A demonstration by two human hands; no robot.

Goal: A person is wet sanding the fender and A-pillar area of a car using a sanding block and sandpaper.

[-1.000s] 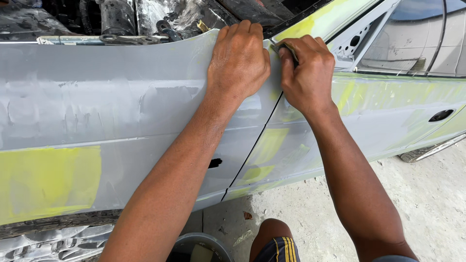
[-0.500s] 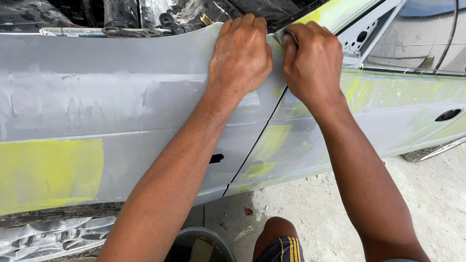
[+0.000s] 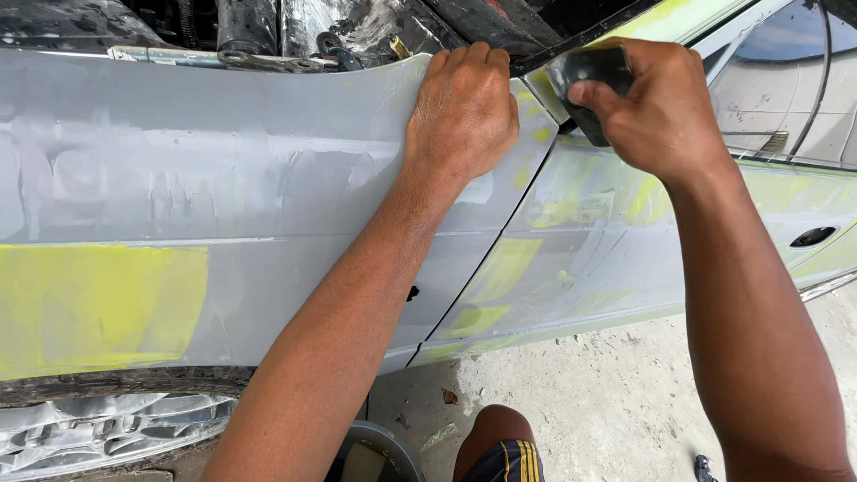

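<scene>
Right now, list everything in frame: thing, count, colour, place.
fender: 1, grey primer with a yellow-green patch low left, left and centre
door: 1, grey with yellow-green patches, right of the fender seam
door handle recess: 1, black, far right on the door
engine bay: 1, dark, along the top edge
window: 1, glass, top right
wheel: 1, silver rim and dark tyre, bottom left
bucket: 1, grey, bottom centre on the ground
ground: pale concrete, bottom right
knee: 1, dark shorts with yellow stripes, bottom centre
left hand: flat on the fender's top edge
right hand: fingers gripping a black sanding block against the door top
</scene>
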